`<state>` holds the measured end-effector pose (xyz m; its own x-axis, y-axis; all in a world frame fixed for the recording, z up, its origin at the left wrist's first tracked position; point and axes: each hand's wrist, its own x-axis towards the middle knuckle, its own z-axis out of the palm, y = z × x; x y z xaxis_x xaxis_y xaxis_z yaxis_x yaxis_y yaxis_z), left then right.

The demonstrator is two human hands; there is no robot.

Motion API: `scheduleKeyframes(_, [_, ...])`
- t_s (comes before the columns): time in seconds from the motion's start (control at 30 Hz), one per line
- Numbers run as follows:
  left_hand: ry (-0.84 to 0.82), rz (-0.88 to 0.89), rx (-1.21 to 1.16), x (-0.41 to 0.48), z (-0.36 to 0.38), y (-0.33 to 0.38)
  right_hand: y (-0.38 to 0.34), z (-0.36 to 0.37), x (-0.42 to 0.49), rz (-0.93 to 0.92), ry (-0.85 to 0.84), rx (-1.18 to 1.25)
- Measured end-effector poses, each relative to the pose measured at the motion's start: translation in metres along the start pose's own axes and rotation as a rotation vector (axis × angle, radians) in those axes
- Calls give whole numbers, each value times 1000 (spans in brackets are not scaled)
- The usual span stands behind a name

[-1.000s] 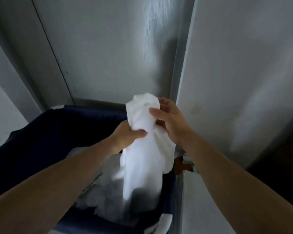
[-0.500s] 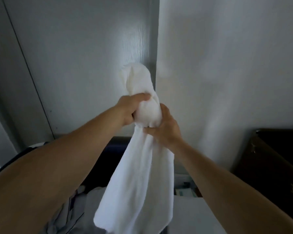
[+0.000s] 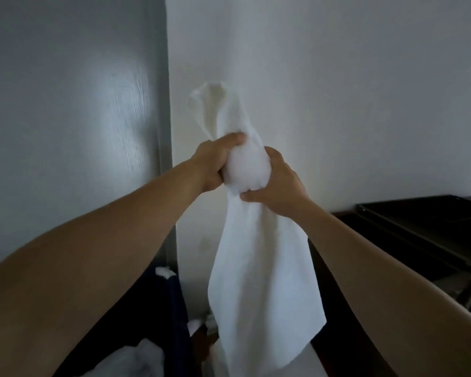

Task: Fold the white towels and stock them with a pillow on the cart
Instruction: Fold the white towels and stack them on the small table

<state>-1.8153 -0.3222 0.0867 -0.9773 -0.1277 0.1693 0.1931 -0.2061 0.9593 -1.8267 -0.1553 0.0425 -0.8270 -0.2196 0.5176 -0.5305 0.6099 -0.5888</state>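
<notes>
I see my left hand (image 3: 215,161) and right hand (image 3: 276,183) both gripping the bunched white cloth towel (image 3: 259,254), lifted high so it hangs free for unfolding.

Towel (image 3: 259,268) between left hand (image 3: 215,161) and right hand (image 3: 278,186), before wall (image 3: 337,77); cabinet (image 3: 419,229) at right.

The white towel (image 3: 259,254) is running off the bottom edge (lower end unseen); the dark fabric (image 3: 172,308) is blurring into shadow.
</notes>
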Motion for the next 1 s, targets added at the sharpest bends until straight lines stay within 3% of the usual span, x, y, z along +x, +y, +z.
scheduleKeyframes(0.1, [-69, -99, 30, -4, 24, -42, 48, 0, -24, 86, -49, 46])
scheduleKeyframes(0.23, [-153, -222, 166, -15, 49, -114, 122, 5, -59, 269, -330, 330])
scheduleKeyframes(0.37, [-239, -239, 487, -34, 62, -191, 190, 0, -78, 420, -383, 578])
scheduleKeyframes(0.47, [-278, -221, 523, -46, 70, -225, 231, 9, -86, 473, -478, 712])
scheduleKeyframes(0.63, [-358, -243, 471, -49, 67, -217, 248, 15, -78, 563, -293, 894])
scheduleKeyframes(0.73, [-436, -390, 443, -55, 47, -197, 238, 0, -59, 524, -252, 928])
scheduleKeyframes(0.8, [-453, -493, 290, -57, 31, -185, 225, -18, -43, 425, -248, 923])
scheduleKeyframes(0.87, [-381, -520, 174, -54, 22, -174, 212, -35, -29, 325, -277, 941])
scheduleKeyframes(1.0, [-173, -436, 326, -43, 28, -159, 183, -51, -14, 212, -350, 932])
